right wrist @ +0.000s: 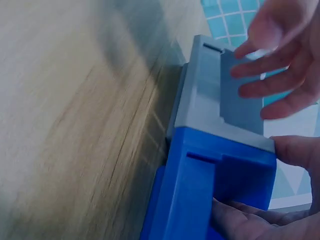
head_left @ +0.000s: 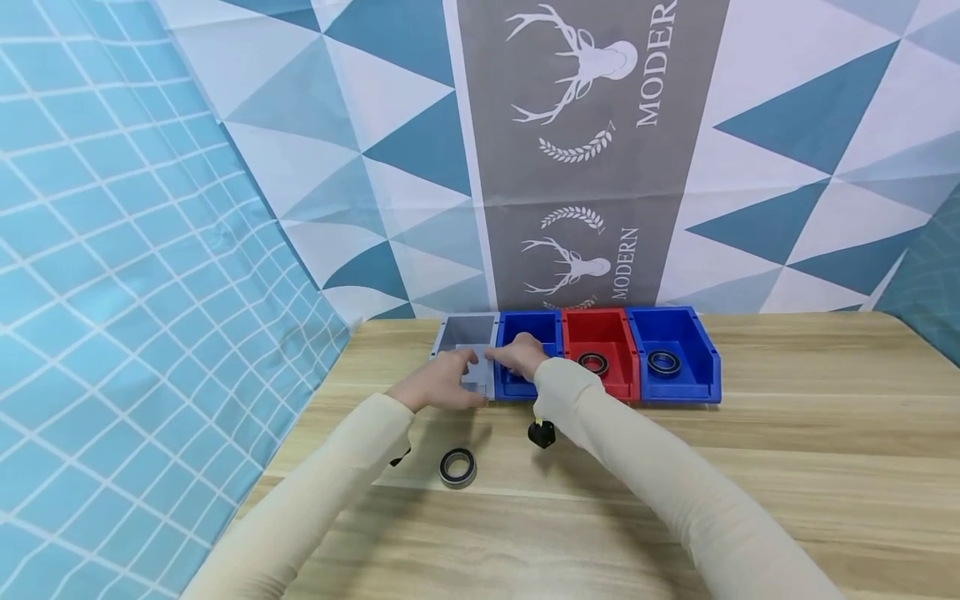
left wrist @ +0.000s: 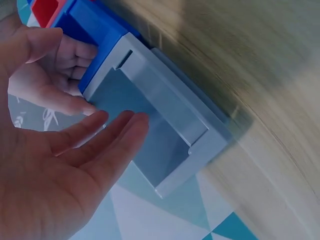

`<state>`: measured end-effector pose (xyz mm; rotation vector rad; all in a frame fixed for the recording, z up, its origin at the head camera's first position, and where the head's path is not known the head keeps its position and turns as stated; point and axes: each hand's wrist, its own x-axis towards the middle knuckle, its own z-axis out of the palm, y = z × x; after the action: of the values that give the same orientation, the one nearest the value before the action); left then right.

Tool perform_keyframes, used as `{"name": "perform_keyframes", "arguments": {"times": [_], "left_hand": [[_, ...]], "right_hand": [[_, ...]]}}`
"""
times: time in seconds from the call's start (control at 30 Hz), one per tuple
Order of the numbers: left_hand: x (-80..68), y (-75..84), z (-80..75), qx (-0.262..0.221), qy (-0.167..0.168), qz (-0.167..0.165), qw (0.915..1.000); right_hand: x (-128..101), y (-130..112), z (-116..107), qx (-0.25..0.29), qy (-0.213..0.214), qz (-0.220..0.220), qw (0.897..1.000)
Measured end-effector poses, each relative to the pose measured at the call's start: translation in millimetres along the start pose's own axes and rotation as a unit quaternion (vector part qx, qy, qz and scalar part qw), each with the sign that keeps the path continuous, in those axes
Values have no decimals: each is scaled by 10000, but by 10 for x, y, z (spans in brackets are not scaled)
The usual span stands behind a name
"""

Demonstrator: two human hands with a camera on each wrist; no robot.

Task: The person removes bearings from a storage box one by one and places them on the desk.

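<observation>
1. Bins stand in a row at the middle of the head view, at the far edge of the table [head_left: 787,467]: a grey bin [head_left: 467,333] at the left end, then a blue bin [head_left: 528,329], a red bin [head_left: 600,333] and a second blue one [head_left: 671,333].
2. Left hand [head_left: 438,379] hovers at the front of the grey bin with fingers straight and spread; in the left wrist view the fingertips [left wrist: 132,120] reach over the bin's open mouth and hold nothing.
3. Right hand [head_left: 521,354] is at the first blue bin, beside its seam with the grey one. In the right wrist view its thumb lies at the rim and its fingers [right wrist: 240,212] reach inside, so it seems to grip the bin's wall.
4. Bearing [head_left: 457,467] lies loose on the table, lower centre, well apart from both hands. One bearing sits in the red bin [head_left: 593,362] and another in the far blue bin [head_left: 664,362].
5. Step in hand, as I judge it: setting the grey bin flush against the blue one.
6. Next move likely calls for the right hand to steady the blue bin while the left presses the grey one sideways, without jarring the row.
</observation>
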<state>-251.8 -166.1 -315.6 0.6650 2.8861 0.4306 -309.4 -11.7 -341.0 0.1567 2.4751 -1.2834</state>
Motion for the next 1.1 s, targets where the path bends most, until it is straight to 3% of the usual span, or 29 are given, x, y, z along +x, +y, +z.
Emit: {"name": "perform_keyframes", "arguments": {"times": [0.23, 0.5, 0.77, 1.1], "left_hand": [[151, 25, -30, -103, -87, -414, 9991], [304, 73, -86, -220, -122, -992, 9948], [455, 81, -95, -497, 63, -1356, 9895], [608, 74, -46, -1150, 173, -1661, 9792]], "right_hand": [[-6, -31, -163, -46, -101, -221, 9997], [12, -84, -397, -637, -353, -492, 9961], [14, -116, -522, -1827, -384, -1063, 9767], [23, -68, -646, -2199, -74, -1581, 9626]]}}
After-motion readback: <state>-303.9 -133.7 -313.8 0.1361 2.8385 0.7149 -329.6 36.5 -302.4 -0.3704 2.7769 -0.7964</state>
